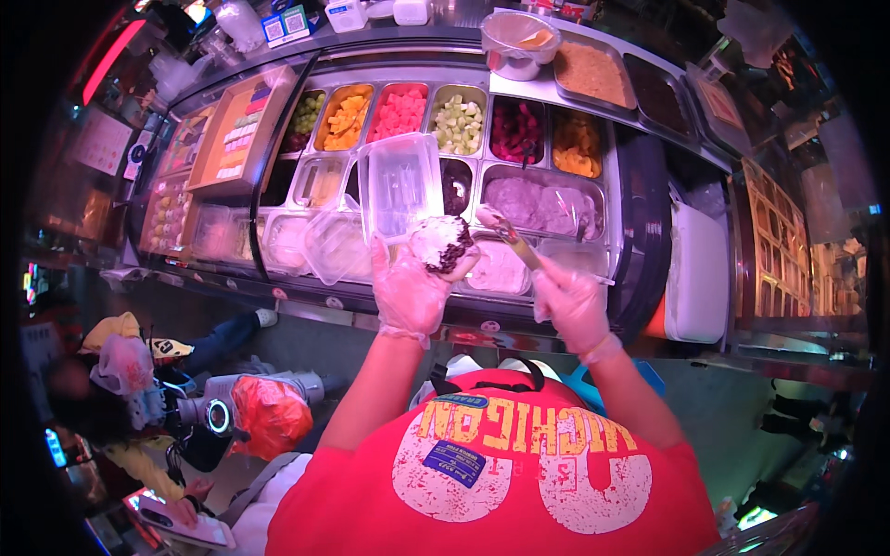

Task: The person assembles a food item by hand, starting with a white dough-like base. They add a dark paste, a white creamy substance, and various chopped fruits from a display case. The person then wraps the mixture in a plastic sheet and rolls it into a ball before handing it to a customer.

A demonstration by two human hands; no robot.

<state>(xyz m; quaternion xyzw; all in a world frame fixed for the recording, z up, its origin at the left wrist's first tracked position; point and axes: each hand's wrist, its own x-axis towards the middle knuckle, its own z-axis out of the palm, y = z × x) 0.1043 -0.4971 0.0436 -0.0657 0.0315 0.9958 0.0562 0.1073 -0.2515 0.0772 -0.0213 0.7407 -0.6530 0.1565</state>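
Note:
A round portion of dark grains topped with white cream (436,243) rests in my gloved left hand (411,295), its fingers curled under and around it. My gloved right hand (572,301) is closed on the handle of a small spatula (515,243), whose tip is smeared with pale cream and held apart from the portion. Just beyond my left hand lies a clear plastic box (400,176), with another clear container (336,246) beside it. Beneath the hands is a pan of pale cream (501,269). A pan of purple paste (538,206) sits behind the spatula.
Pans of orange fruit (344,118), pink cubes (400,112), green cubes (458,124) and dark red pieces (516,132) line the counter's far side. A tray of brown crumbs (593,72) and a lined bucket (519,44) stand behind. At lower left, a person holds a phone (185,526).

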